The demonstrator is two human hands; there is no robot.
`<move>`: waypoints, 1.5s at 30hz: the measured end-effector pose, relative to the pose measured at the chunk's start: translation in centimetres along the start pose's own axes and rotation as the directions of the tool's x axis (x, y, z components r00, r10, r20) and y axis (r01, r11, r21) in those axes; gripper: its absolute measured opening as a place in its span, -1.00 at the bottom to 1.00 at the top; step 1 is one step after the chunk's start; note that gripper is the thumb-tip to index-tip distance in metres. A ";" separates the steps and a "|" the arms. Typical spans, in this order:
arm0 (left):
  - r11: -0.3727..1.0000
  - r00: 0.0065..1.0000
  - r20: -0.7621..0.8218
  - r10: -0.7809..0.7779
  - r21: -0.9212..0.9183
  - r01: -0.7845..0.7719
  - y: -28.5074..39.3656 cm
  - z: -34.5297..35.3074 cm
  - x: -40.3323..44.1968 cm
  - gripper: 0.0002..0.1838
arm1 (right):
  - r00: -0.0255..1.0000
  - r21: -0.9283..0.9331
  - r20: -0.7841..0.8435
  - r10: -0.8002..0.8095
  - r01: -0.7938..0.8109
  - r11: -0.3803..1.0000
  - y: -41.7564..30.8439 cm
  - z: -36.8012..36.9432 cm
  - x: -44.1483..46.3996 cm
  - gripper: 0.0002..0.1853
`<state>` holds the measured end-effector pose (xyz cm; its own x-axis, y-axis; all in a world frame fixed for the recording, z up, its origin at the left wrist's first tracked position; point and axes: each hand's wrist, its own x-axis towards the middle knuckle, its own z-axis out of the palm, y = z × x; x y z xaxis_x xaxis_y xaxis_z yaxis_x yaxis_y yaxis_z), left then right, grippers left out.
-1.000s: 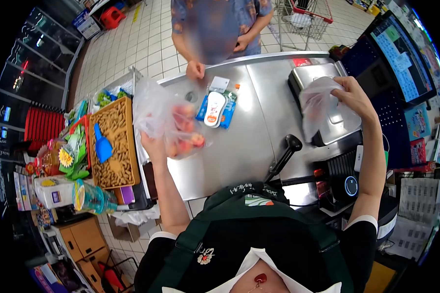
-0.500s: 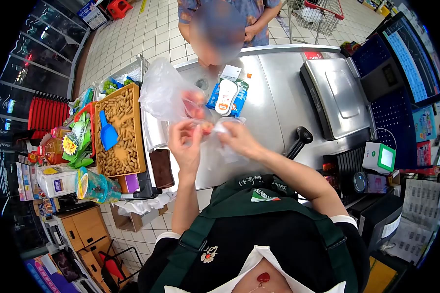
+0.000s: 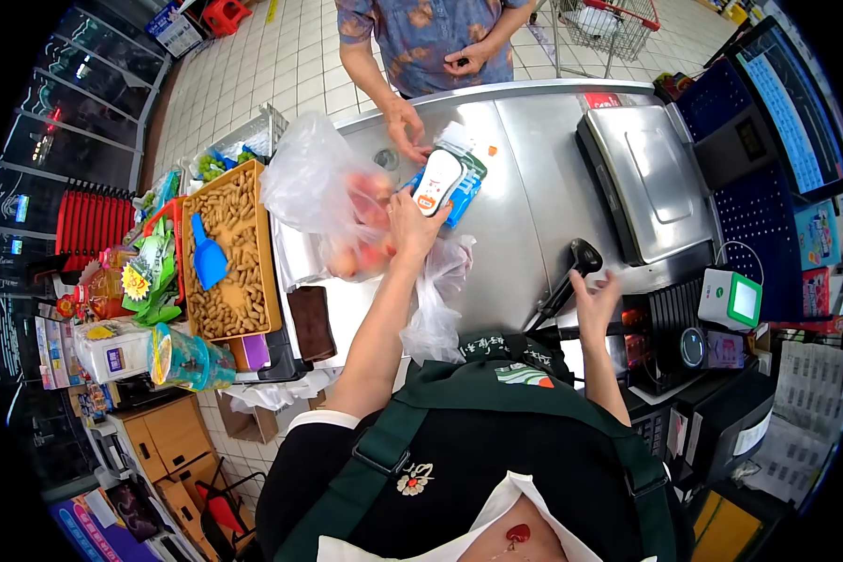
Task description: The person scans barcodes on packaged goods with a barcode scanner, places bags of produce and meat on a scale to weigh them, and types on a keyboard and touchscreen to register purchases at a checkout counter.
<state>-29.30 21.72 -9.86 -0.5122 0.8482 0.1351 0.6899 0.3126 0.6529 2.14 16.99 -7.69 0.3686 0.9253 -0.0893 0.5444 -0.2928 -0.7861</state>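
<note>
My left hand [image 3: 414, 223] has its fingers closed on the near edge of a blue-and-white package [image 3: 442, 184] on the metal counter. Close beside it lies a clear bag of red and yellow fruit [image 3: 365, 201], its loose white top to the left. A second thin plastic bag [image 3: 436, 300] lies crumpled in front of my body, right of my left forearm. My right hand [image 3: 595, 298] is open, fingers apart, just right of a black handheld scanner [image 3: 571, 272]. Nothing shows in that hand.
Across the metal counter [image 3: 525, 206] stands a person, one hand [image 3: 407, 129] beside the package. A scale [image 3: 648, 183] and monitor [image 3: 791, 112] are at right, with a green-and-white device [image 3: 729, 300]. An orange tray of peanuts [image 3: 229, 253] with a blue scoop [image 3: 208, 253] is at left.
My left hand has moved up from the bags to the package, which is now tilted. My right hand has left the small bag and moved right to the scanner. The other person's hand has come nearer.
</note>
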 end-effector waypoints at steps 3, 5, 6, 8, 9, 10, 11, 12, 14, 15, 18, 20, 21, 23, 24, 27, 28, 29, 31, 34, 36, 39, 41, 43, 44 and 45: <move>0.994 0.996 -0.002 0.086 -0.074 -0.086 -0.4 0.3 -0.2 -0.40 | 0.885 0.452 0.445 0.139 -0.356 0.818 1.9 3.2 2.0 -0.58; 0.982 0.991 -0.001 0.135 -0.132 -0.134 -0.5 0.2 0.4 -0.46 | 0.871 0.490 0.471 0.139 -0.389 0.780 -0.7 3.9 2.6 -0.70; 0.966 0.983 0.001 0.183 -0.187 -0.180 -0.7 -0.1 0.8 -0.51 | 0.861 0.482 0.502 0.075 -0.351 0.803 -2.4 3.4 3.0 -0.73; 0.942 0.971 0.057 0.232 -0.262 -0.210 -0.5 -0.9 1.8 -0.54 | 0.756 0.351 0.645 -0.108 -0.168 0.921 -7.0 1.7 4.3 -0.76; 0.910 0.951 0.112 0.287 -0.341 -0.234 -0.3 -1.3 2.2 -0.57 | 0.690 0.282 0.698 -0.192 -0.018 0.959 -9.9 0.6 4.6 -0.74; 0.910 0.952 0.111 0.287 -0.341 -0.235 -0.1 -1.6 2.6 -0.57 | 0.608 0.221 0.749 -0.261 0.142 0.965 -12.6 -0.3 4.6 -0.72; 0.887 0.917 0.209 0.340 -0.395 -0.238 0.1 -1.8 3.0 -0.63 | 0.525 0.222 0.751 -0.399 0.369 0.903 -14.7 -0.8 4.5 -0.69; 0.863 0.869 0.301 0.393 -0.447 -0.236 0.5 -2.2 3.2 -0.68 | 0.411 0.224 0.753 -0.514 0.574 0.788 -16.2 -0.9 4.3 -0.66; 0.869 0.862 0.349 0.368 -0.458 -0.186 1.5 -2.6 3.0 -0.72 | 0.357 0.252 0.740 -0.569 0.638 0.728 -17.8 -0.4 3.6 -0.66; 0.862 0.846 0.388 0.366 -0.484 -0.151 1.4 -2.5 3.1 -0.71 | 0.359 0.141 0.781 -0.512 0.697 0.703 -18.6 -0.4 3.2 -0.66; 0.868 0.843 0.422 0.332 -0.487 -0.098 0.8 -1.7 2.9 -0.71 | 0.385 -0.019 0.814 -0.435 0.766 0.642 -18.8 0.2 2.8 -0.69; 0.870 0.834 0.395 0.385 -0.456 -0.186 -0.2 -0.4 2.6 -0.67 | 0.456 -0.096 0.781 -0.426 0.763 0.640 -18.5 0.3 2.7 -0.71; 0.915 0.835 0.468 0.287 -0.391 -0.095 2.6 -2.6 1.8 -0.66 | 0.456 -0.097 0.782 -0.424 0.762 0.640 -18.4 0.2 2.7 -0.71; 0.884 0.814 0.414 0.408 -0.401 -0.239 1.8 -1.0 1.5 -0.64 | 0.504 -0.143 0.781 -0.369 0.719 0.680 -18.2 -0.1 3.0 -0.72; 0.834 0.775 0.355 0.523 -0.401 -0.379 1.5 -0.3 1.4 -0.63 | 0.506 -0.144 0.780 -0.368 0.717 0.682 -18.2 -0.4 3.1 -0.72; 0.893 0.805 0.388 0.449 -0.234 -0.385 1.3 0.1 0.6 -0.47 | 0.509 -0.134 0.786 -0.351 0.695 0.707 -17.7 -1.3 3.2 -0.71; 0.906 0.816 0.394 0.423 -0.181 -0.383 1.6 -0.1 0.6 -0.40 | 0.528 -0.131 0.776 -0.345 0.670 0.731 -17.3 -1.4 3.4 -0.70; 0.929 0.802 0.468 0.370 -0.167 -0.331 1.2 -0.2 1.6 -0.30 | 0.548 -0.128 0.766 -0.337 0.644 0.754 -16.9 -1.6 3.7 -0.69; 0.939 0.875 0.342 0.343 -0.146 -0.311 0.5 -0.4 3.1 -0.29 | 0.591 -0.064 0.745 -0.309 0.524 0.849 -14.9 -0.9 4.7 -0.74; 0.980 0.969 0.200 0.147 0.105 -0.170 0.6 0.2 4.8 -0.22 | 0.640 -0.015 0.751 -0.160 0.260 0.966 -14.0 0.2 5.5 -0.73; 0.914 0.970 0.242 -0.037 0.400 -0.065 0.3 1.6 6.7 -0.10 | 0.662 0.095 0.744 -0.093 0.033 0.995 -11.8 2.5 6.2 -0.69; 0.932 0.803 0.542 -0.246 0.360 0.043 1.1 1.0 10.1 -0.09 | 0.637 0.177 0.764 -0.100 -0.058 0.982 -10.0 4.4 6.3 -0.58; 0.968 0.777 0.610 -0.158 0.253 -0.001 1.8 0.2 10.6 -0.10 | 0.647 0.206 0.755 -0.106 -0.080 0.975 -9.5 4.7 6.0 -0.55; 0.981 0.818 0.575 -0.036 0.178 -0.082 5.2 -2.0 10.5 -0.36 | 0.625 0.224 0.767 -0.149 -0.042 0.974 -9.7 4.5 5.6 -0.54; 0.980 0.815 0.579 -0.036 0.179 -0.084 5.9 -2.1 10.1 -0.36 | 0.627 0.223 0.766 -0.146 -0.046 0.974 -9.4 4.5 5.4 -0.54; 0.946 0.906 0.390 0.164 0.197 -0.256 6.3 -2.1 9.8 -0.38 | 0.625 0.246 0.763 -0.163 -0.047 0.968 -9.2 4.5 5.3 -0.54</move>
<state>-31.06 31.04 -2.83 -0.1516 0.9865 -0.0616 0.8847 0.1632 0.4367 -4.34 25.64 -3.72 -0.4339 0.8101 -0.3944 0.3245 -0.2678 -0.9072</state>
